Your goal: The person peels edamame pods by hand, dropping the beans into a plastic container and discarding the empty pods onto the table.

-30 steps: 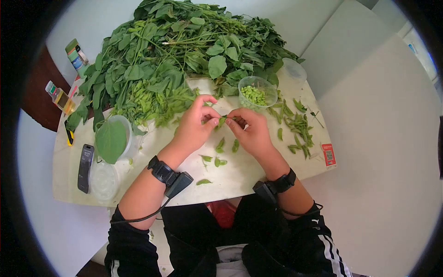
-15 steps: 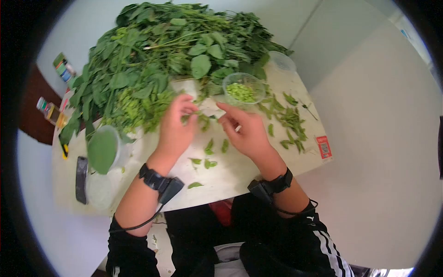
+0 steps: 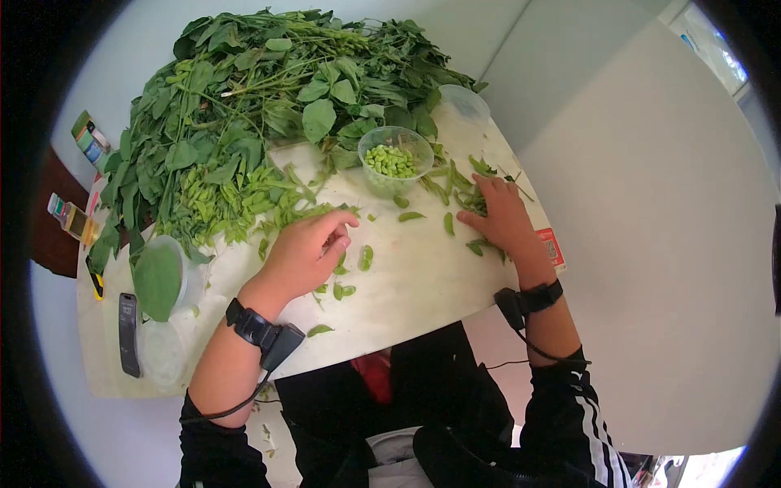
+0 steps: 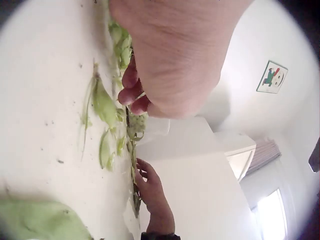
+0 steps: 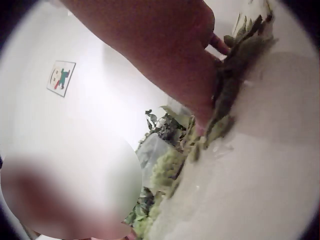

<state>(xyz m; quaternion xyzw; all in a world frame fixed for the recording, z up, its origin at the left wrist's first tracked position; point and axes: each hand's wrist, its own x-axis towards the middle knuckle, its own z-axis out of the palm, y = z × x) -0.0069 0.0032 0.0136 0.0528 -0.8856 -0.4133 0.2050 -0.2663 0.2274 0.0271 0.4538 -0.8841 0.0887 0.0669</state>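
Pods (image 3: pixel 470 199) lie in a messy pile on the right side of the table (image 3: pixel 407 268), and the right hand (image 3: pixel 506 220) is over them. This pile is near the table's right edge, so a hard push that way could send some pods down to the floor. The clear bowl (image 3: pixel 389 187) stands just left of the pile, with green beans (image 3: pixel 391 161) inside and no lid on top. If the right hand swings left too low or too fast, it could bump the bowl and spill the beans. A thin stem (image 3: pixel 517 184) lies by the far side of the pile, so a quick grab could pick it up too. One lone pod (image 3: pixel 320 330) lies close to the near edge, and the left arm could brush it off.

The right hand's fingers are spread, with the thumb well apart from the first finger. The hand touches the pods with its fingertips and does not close round any that I can see. The left hand (image 3: pixel 301 254) is over the table's left part, near a few loose pods. Its fingers bend softly, with a small gap between thumb and first finger. No pod shows in them, but the palm is hidden.
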